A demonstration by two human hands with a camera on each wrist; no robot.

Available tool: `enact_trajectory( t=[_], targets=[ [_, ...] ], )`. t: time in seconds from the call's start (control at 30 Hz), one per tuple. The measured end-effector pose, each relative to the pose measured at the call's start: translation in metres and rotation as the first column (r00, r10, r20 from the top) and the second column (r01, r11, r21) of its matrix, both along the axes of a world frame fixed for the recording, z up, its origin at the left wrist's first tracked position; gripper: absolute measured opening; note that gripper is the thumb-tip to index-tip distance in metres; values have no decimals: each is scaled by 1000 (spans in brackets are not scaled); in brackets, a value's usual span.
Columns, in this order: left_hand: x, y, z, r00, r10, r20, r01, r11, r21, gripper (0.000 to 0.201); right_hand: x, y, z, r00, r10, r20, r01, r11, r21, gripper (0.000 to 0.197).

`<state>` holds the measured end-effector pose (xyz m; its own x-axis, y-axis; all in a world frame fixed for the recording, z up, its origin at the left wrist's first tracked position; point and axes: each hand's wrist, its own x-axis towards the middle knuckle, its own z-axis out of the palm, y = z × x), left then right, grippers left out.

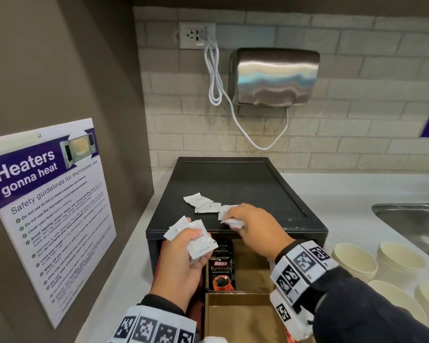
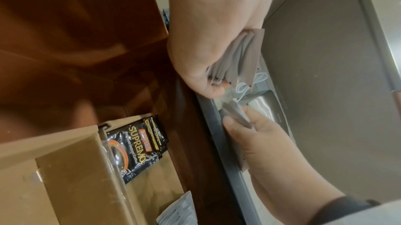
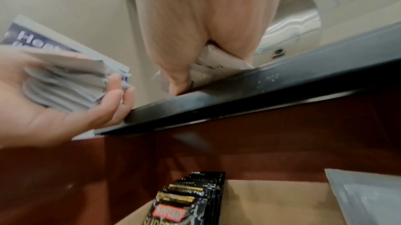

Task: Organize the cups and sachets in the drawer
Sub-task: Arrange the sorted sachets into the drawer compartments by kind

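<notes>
My left hand [image 1: 183, 246] holds a stack of white creamer sachets [image 1: 196, 240] over the open drawer [image 1: 245, 315]; in the left wrist view the same stack [image 2: 238, 57] fans out of its fist. My right hand [image 1: 245, 226] pinches a white sachet [image 1: 233, 222] at the front of the black drawer unit's top [image 1: 233, 184]. The right wrist view shows that sachet [image 3: 217, 63] crumpled under its fingers. Loose white sachets [image 1: 203, 204] lie on the top behind it. Black Kopiko coffee sachets [image 1: 221, 271] stand in a drawer compartment.
Stacks of cream paper cups [image 1: 382, 263] sit on the counter to the right, beside a steel sink [image 1: 411, 224]. A poster [image 1: 47, 206] hangs on the left wall. A steel hand dryer [image 1: 275, 78] with a white cord [image 1: 216, 78] is mounted on the back wall.
</notes>
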<state>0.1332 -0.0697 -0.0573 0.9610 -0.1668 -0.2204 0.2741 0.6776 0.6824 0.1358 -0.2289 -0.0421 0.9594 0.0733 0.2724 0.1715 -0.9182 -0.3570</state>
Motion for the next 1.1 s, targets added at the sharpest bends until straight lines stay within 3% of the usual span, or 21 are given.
enact_trajectory(
  t=[0.1,0.2,0.3,0.4,0.47,0.53,0.67,0.77,0.83,0.93,1.0,1.1],
  targets=[
    [0,0,-3,1000,-16,-5,16,1000,13,26,-10,-5,8,986,-154,68,134,963,234,29],
    [0,-1,-4,999,-35,5,35,998,44,25,-22,-6,14,962,-266,60,181,788,588,24],
    [0,-3,-6,996,-66,60,58,991,123,25,-39,-2,17,992,-120,-33,92,536,839,5],
    [-2,-5,-7,987,-116,115,94,980,177,26,-55,3,12,992,58,-114,79,423,903,7],
    [-5,-7,-7,971,-193,142,161,965,207,21,-58,6,4,985,101,-140,88,406,909,13],
    [-7,-8,-8,953,-267,144,228,943,240,17,-58,9,-4,983,89,-163,108,441,891,17],
    [-8,-10,-10,922,-368,120,316,894,317,53,-57,11,-11,986,45,-159,121,454,883,21],
    [-7,-10,-11,919,-376,122,321,889,327,62,-55,12,-14,988,43,-151,121,407,906,27],
    [-6,-10,-11,928,-348,132,299,908,294,58,-55,11,-15,987,67,-146,116,334,936,29],
    [-6,-9,-10,938,-301,171,258,937,234,33,-56,7,-16,981,138,-133,98,235,967,34],
    [-5,-9,-10,945,-274,181,237,950,204,24,-57,5,-15,982,147,-118,80,240,967,36],
    [-4,-10,-11,948,-254,193,223,960,169,34,-58,7,-12,994,61,-92,67,334,940,36]
  ],
)
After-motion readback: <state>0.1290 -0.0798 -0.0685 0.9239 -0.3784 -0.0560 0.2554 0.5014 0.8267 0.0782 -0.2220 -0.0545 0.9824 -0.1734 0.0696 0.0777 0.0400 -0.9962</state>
